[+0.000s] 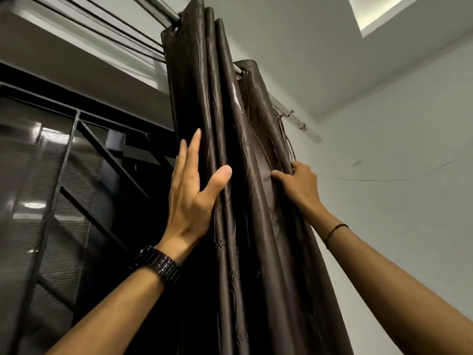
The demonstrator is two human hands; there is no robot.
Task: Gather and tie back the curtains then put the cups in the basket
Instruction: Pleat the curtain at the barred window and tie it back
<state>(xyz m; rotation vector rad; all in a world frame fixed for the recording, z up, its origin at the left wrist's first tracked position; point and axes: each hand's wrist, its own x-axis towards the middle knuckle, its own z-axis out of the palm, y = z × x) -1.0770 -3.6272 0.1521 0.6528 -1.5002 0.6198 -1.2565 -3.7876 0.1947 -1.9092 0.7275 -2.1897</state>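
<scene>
A dark brown satin curtain [256,226] hangs bunched in thick folds from a metal rod [284,108] high up, seen from below. My left hand [190,190], with a black watch at the wrist, lies flat against the left folds, fingers straight and thumb spread across a fold. My right hand [298,183] grips the curtain's right edge, fingers curled round the fabric, where thin cords [285,134] hang down from the rod. No cups or basket are in view.
A dark window with a black metal grille [76,175] fills the left side behind the curtain. A plain white wall [396,175] stands to the right, meeting the ceiling, with a lit recess [376,11] at the top right.
</scene>
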